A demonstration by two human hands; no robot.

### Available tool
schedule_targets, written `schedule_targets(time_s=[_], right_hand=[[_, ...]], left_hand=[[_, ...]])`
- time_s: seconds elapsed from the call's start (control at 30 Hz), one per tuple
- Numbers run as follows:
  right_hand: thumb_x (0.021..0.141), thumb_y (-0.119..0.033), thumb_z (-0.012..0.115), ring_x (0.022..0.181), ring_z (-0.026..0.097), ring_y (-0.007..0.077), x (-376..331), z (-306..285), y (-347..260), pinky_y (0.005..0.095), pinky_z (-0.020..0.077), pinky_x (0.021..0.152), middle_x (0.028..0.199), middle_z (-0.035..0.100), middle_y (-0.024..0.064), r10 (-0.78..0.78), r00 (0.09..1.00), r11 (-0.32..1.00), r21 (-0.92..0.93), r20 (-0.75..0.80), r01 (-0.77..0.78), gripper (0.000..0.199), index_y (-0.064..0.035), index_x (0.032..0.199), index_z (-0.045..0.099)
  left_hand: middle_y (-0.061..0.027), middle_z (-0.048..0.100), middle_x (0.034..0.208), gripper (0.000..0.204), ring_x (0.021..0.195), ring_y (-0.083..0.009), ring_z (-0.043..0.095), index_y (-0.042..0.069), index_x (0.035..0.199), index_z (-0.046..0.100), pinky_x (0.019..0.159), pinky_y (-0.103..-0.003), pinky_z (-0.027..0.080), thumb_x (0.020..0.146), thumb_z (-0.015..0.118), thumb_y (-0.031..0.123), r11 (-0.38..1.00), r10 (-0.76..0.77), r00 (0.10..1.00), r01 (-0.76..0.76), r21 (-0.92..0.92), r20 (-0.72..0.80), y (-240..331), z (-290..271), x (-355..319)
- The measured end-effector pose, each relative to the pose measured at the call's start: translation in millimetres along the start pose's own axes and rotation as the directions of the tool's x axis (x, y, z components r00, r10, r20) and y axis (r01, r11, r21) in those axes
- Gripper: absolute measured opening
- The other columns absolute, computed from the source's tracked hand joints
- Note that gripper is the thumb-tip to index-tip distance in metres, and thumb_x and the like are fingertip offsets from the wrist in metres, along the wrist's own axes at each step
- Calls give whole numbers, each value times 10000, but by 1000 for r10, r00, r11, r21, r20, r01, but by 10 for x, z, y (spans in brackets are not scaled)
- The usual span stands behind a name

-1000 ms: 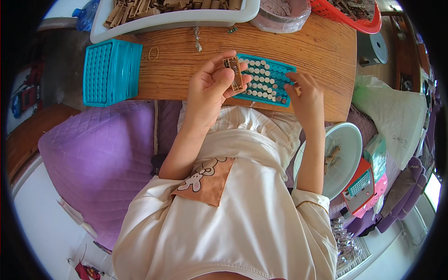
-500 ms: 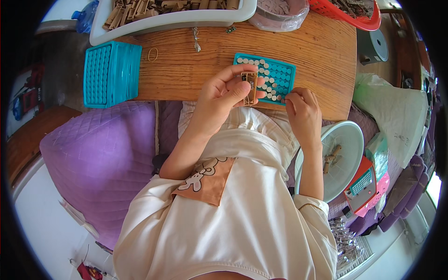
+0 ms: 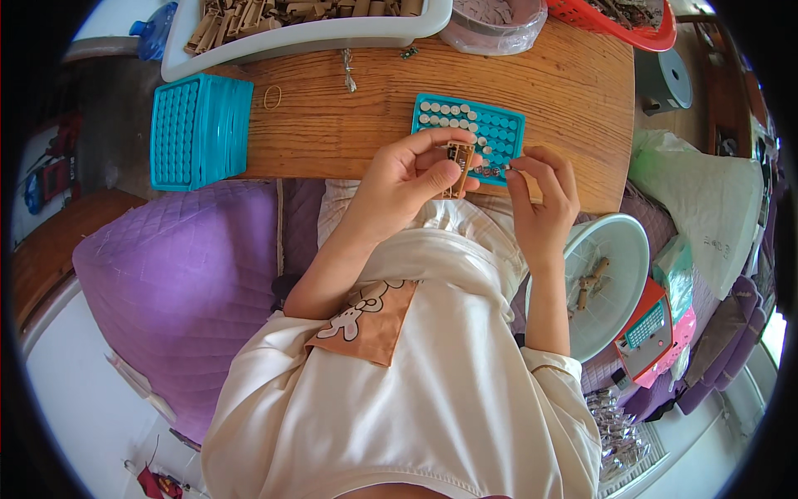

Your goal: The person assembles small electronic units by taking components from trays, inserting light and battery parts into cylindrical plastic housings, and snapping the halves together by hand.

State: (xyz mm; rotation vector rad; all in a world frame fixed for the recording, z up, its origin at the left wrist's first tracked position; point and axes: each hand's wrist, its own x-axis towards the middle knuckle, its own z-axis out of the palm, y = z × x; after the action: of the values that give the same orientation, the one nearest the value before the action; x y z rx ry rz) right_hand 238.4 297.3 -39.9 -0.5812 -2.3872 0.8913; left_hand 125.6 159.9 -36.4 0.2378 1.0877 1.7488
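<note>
My left hand (image 3: 411,179) is closed around a small brown plastic case (image 3: 458,172), held upright. Metal-looking parts show inside its open face, too small to name. Just to its right, my right hand (image 3: 544,193) has thumb and forefinger pinched together at the tray's near right corner. A tiny thing seems to sit at those fingertips; I cannot make it out. Under and beyond both hands lies a teal tray (image 3: 519,133) with round wells. Pale round discs (image 3: 445,121) stand in rows on its left side, and my left hand and the case hide part of it.
At the left stands a stack of teal trays (image 3: 199,133), beside a rubber band (image 3: 272,97). A white bin (image 3: 316,37) of brown pieces, a grey bowl (image 3: 490,37) and a red basket (image 3: 657,37) line the far edge. A pale bucket (image 3: 628,258) stands right of my lap.
My left hand has shifted slightly right and nearer with the brown case, which tilts a little now. My right hand has lifted off the tray's corner, its fingertips pinched. The tray shows fewer discs near that corner.
</note>
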Motion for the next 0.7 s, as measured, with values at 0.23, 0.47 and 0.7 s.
schedule_targets(time_s=[0.23,0.47,0.7], right_hand=[[593,61,635,719,547,202,18,203,-264,273,449,583,830,547,81,-211,970,971,85,-121,222,201,-21,772,597],[636,36,613,743,554,236,63,130,-68,321,454,620,862,577,112,-110,994,984,141,-7,110,258,-22,885,579],[695,-36,592,710,546,243,53,285,240,321,446,622,828,598,91,54,986,988,-154,155,-30,283,-47,974,549]], left_hand=[[-92,580,890,327,778,-133,571,-35,1122,439,686,-231,476,806,509,14,994,64,996,-70,89,66,-75,48,17],[-86,571,883,247,726,-116,555,-22,1048,477,647,-220,453,805,458,17,999,-29,998,28,-26,-49,-60,22,6],[-79,541,847,200,696,-109,529,-17,985,470,636,-226,437,796,409,-1,998,56,997,-55,24,-51,-36,19,19]])
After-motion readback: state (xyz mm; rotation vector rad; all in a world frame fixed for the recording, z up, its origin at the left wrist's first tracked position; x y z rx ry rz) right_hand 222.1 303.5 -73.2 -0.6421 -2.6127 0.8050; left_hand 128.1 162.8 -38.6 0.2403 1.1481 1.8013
